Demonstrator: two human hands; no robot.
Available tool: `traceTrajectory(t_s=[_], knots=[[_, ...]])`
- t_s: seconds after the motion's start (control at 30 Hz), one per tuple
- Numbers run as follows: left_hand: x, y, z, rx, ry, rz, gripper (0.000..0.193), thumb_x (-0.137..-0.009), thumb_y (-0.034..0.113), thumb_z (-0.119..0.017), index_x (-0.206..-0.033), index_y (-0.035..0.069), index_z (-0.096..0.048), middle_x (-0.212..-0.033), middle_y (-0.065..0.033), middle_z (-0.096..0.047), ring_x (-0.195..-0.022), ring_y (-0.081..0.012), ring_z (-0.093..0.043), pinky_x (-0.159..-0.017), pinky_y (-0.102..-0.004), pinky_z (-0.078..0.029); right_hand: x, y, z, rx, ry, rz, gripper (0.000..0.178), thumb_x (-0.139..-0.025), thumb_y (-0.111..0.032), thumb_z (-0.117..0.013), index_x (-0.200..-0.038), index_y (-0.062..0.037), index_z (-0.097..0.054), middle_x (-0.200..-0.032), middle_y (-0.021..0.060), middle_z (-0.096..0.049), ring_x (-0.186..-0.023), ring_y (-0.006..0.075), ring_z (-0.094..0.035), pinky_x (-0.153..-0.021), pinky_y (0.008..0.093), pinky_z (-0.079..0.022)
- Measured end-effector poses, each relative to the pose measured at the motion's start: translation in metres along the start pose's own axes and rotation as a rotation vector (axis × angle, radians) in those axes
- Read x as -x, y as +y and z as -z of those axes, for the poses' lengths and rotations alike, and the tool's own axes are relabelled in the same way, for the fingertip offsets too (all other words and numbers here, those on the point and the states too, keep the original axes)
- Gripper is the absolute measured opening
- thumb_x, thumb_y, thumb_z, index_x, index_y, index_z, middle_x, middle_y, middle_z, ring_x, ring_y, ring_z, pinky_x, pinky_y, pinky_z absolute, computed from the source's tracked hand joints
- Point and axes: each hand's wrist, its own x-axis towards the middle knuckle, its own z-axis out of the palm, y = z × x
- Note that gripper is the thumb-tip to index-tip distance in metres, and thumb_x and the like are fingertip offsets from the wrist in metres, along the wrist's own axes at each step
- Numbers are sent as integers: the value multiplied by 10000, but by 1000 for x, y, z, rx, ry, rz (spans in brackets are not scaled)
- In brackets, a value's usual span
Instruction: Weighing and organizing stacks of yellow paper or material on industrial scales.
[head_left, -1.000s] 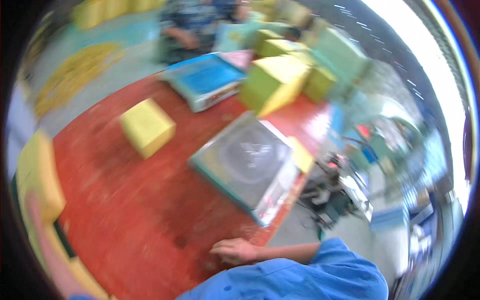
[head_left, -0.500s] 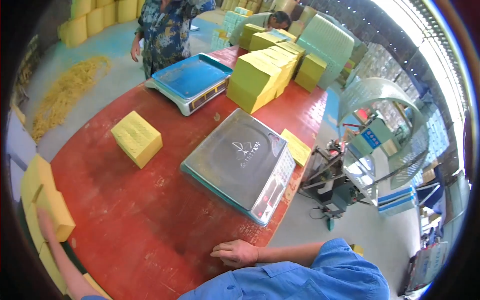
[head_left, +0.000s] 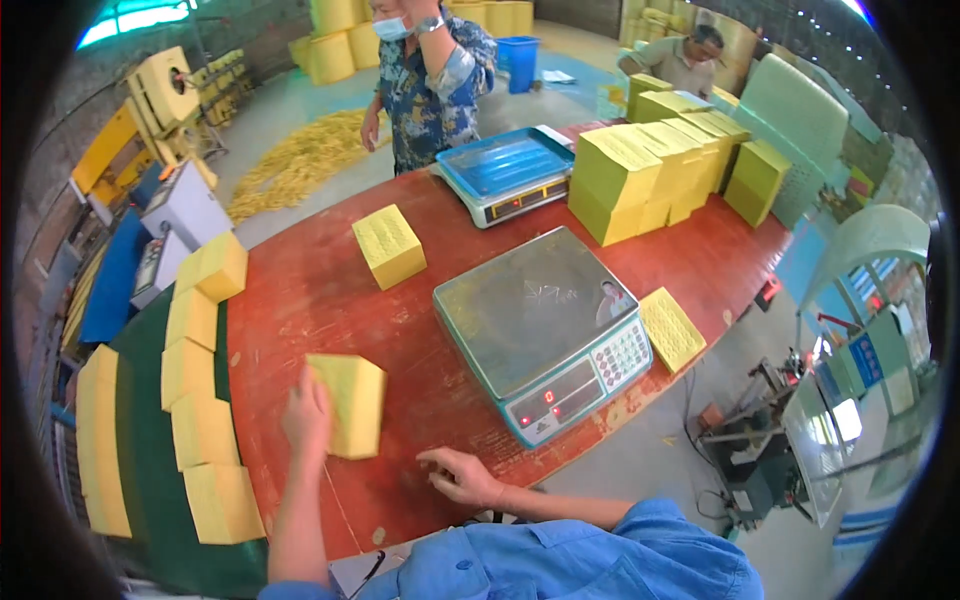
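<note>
My left hand is closed on the left side of a yellow block that looks like a thick stack of paper, over the near left of the red table. My fingers there are partly blurred. To its right my right hand rests by the near edge, holding nothing, fingers loosely apart. Beyond it stands a digital scale with a bare dark pan and a lit display. Another yellow block sits on the table left of the scale. A thinner yellow stack lies against the scale's right side.
A green conveyor belt with rows of yellow blocks runs along the left. A blue-topped scale and stacked yellow blocks stand at the back. Two people are beyond the table; machinery stands right.
My view has swung left. My left hand has come from the row of blocks at the left onto the table, bringing one yellow block. The right hand stays near the table edge.
</note>
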Motion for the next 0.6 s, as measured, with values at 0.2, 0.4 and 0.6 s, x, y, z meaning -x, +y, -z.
traceTrajectory(t_s=[0.2,0.4,0.6], knots=[[146,116,44,51,-88,-66,491,-916,220,-561,-1386,103,-483,-950,-201,-579,-829,-387,-599,-690,-498,-488,114,35,21,-569,-574,-374,359,-940,-221,-585,-1222,0,-595,-1145,128,-651,-1088,229,-601,-950,357,-464],[217,170,54,67,-142,47,549,-870,190,-601,-1394,84,-475,-918,-184,-555,-832,-384,-584,-733,-510,-470,138,31,51,-1339,-612,-665,613,-903,-83,-510,-1491,-44,-341,-1499,122,-415,-1365,236,-394,-1117,366,-316],[237,151,50,464,88,313,505,-891,186,-585,-1366,41,-490,-1077,-199,-595,-1045,-354,-583,-910,-455,-461,125,-36,90,-788,-519,-532,503,-937,-153,-525,-1412,-12,-435,-1360,129,-532,-1226,208,-509,-1027,343,-407]])
